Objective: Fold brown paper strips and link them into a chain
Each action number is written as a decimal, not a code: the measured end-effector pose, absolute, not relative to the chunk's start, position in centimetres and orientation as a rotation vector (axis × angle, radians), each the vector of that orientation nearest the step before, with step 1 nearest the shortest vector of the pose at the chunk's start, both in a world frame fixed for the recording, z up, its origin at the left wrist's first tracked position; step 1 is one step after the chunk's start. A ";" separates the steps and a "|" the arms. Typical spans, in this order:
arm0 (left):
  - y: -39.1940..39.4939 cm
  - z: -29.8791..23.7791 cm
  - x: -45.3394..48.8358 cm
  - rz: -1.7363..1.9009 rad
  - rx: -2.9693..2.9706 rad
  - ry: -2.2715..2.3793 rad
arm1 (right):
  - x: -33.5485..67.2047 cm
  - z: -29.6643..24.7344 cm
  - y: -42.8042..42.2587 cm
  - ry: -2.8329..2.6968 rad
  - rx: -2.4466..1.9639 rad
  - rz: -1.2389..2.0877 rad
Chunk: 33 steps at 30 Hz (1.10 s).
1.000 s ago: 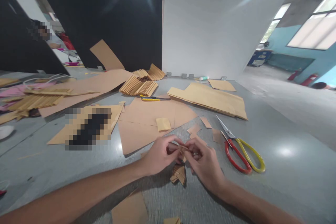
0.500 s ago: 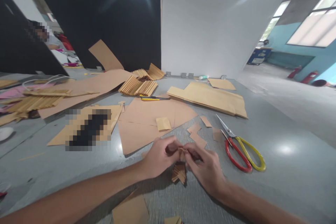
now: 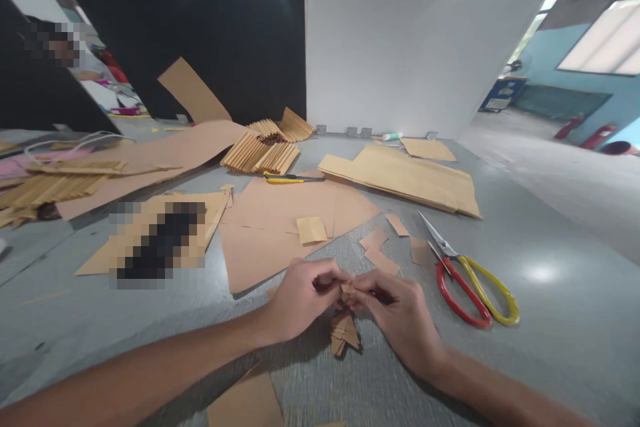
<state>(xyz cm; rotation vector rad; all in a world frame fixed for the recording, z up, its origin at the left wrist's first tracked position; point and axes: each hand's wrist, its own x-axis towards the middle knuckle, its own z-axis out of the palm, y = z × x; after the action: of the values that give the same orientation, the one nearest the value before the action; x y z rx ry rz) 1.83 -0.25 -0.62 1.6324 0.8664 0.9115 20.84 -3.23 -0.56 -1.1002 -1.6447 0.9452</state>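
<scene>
A small folded piece of brown paper (image 3: 348,289) is pinched between the fingertips of the left hand (image 3: 306,297) and right hand (image 3: 397,303), just above a pleated brown paper bundle (image 3: 345,332) on the grey table (image 3: 555,340).

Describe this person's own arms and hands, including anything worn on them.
The left hand and right hand are both ungloved. The left forearm and right forearm are bare as far as they show, with no sleeve, watch or bracelet. No ring shows on the visible fingers, though some are partly hidden.
</scene>
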 end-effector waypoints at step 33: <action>-0.5 0.1 1.8 0.876 1.862 0.886 | 21.6 -1.1 -2.4 -1.517 -1.154 1.174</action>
<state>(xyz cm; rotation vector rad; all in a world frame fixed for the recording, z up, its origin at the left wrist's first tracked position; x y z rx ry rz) 1.79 -0.46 0.09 1.8624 0.8859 0.8757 21.62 -2.40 -1.12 -1.1537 -1.5169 1.1740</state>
